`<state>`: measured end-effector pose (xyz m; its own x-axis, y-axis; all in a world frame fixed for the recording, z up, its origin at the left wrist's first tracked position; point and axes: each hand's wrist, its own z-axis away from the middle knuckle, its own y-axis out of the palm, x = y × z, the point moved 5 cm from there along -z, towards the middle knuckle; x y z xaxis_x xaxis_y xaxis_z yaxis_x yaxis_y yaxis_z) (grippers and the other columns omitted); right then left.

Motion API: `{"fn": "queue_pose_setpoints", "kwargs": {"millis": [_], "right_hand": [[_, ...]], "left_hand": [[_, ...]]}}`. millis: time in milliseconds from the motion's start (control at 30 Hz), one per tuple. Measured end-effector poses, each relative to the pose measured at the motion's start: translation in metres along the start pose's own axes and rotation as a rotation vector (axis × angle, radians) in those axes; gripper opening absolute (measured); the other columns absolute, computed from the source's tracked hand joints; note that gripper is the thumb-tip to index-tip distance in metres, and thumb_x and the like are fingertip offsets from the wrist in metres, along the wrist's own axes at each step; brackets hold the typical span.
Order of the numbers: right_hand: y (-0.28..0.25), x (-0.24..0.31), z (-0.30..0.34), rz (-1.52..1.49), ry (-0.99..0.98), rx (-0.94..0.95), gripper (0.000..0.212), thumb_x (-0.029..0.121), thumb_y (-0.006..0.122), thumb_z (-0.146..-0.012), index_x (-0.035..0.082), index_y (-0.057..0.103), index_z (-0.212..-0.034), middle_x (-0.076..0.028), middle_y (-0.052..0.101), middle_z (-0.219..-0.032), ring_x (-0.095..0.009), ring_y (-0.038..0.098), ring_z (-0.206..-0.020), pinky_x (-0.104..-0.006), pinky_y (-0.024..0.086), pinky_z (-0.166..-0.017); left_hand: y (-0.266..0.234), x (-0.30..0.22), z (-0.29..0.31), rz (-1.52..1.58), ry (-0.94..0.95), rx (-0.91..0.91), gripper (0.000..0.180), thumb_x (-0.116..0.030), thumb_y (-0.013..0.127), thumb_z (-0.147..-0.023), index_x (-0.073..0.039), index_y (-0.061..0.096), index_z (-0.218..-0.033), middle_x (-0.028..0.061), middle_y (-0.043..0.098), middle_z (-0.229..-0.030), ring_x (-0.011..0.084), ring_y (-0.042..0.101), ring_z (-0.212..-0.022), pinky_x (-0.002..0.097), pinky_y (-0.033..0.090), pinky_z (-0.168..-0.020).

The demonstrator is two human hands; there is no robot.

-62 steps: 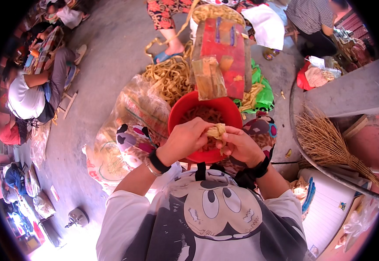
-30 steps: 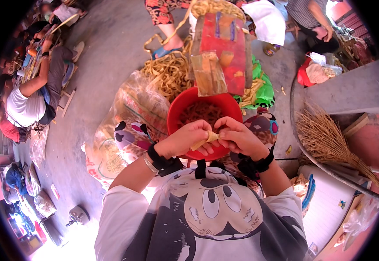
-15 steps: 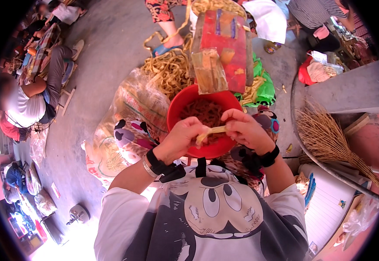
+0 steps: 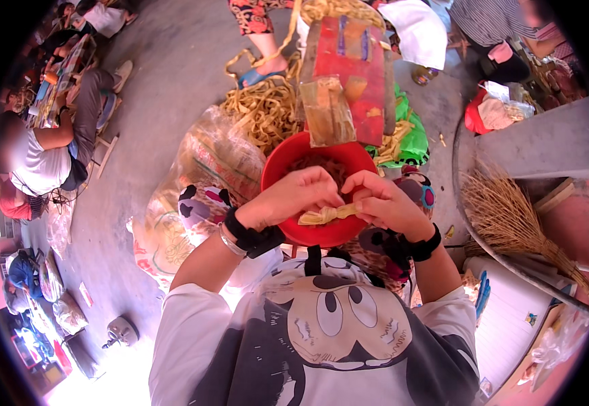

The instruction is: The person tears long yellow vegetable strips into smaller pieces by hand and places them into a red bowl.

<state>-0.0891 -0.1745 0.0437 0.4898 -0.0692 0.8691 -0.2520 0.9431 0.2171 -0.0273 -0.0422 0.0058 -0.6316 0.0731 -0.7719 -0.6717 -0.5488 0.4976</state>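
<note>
A short, knotted or folded pale yellow strip point(image 4: 323, 216) lies across the space over a red bucket point(image 4: 282, 230). My right hand point(image 4: 390, 204) is closed on the strip's right end, its thumb and fingers pinched together. Just above the strip, my left hand point(image 4: 299, 193) has curled fingers with the tips close together near the strip's middle. Whether those tips hold a part of it is hidden. Reddish-brown pieces point(image 4: 321, 164) lie inside the bucket, partly covered by my hands.
Beyond the bucket stands a red board point(image 4: 369, 84) on a block. Long yellowish strips point(image 4: 257, 111) are heaped left of it, beside a large clear plastic sack point(image 4: 206, 155). A green bag point(image 4: 413, 139) lies to the right, with a twig broom point(image 4: 504, 216) farther right. Other people sit around.
My left hand has shifted up and right, off the strip's left end, which now sticks out free. The strip looks more compact, and my right hand keeps hold of it.
</note>
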Motion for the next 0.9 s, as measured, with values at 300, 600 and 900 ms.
{"fn": "queue_pose_setpoints", "kwargs": {"millis": [300, 600, 900], "right_hand": [[-0.001, -0.017, -0.004, -0.189, 0.012, -0.069, 0.02, 0.002, 0.045, -0.076, 0.005, 0.045, -0.096, 0.003, 0.044, -0.058, -0.003, 0.034, -0.044, -0.0171, 0.023, -0.039], [-0.011, -0.023, -0.006, -0.125, -0.028, 0.002, 0.016, 0.012, 0.047, -0.082, 0.005, 0.047, -0.096, -0.003, 0.055, -0.065, -0.003, 0.04, -0.044, -0.0161, 0.023, -0.035], [-0.032, -0.004, 0.001, -0.233, 0.086, -0.012, 0.028, 0.024, 0.042, -0.088, 0.0, 0.053, -0.099, -0.009, 0.061, -0.082, -0.006, 0.055, -0.058, -0.0134, 0.03, -0.037]], "left_hand": [[0.016, 0.018, 0.012, -0.22, -0.007, 0.078, 0.02, -0.004, 0.062, -0.076, -0.006, 0.042, -0.083, -0.0013, 0.049, -0.079, 0.0021, 0.047, -0.069, 0.0158, 0.039, -0.058], [0.008, -0.008, 0.035, -0.538, 0.136, 0.003, 0.013, -0.006, 0.059, -0.078, -0.006, 0.046, -0.081, -0.0002, 0.052, -0.067, 0.0027, 0.048, -0.048, 0.0155, 0.037, -0.042], [-0.009, -0.032, 0.023, -0.779, 0.395, -0.256, 0.011, -0.007, 0.057, -0.079, -0.005, 0.048, -0.085, -0.0022, 0.05, -0.067, 0.0023, 0.046, -0.055, 0.0166, 0.038, -0.048]]}}
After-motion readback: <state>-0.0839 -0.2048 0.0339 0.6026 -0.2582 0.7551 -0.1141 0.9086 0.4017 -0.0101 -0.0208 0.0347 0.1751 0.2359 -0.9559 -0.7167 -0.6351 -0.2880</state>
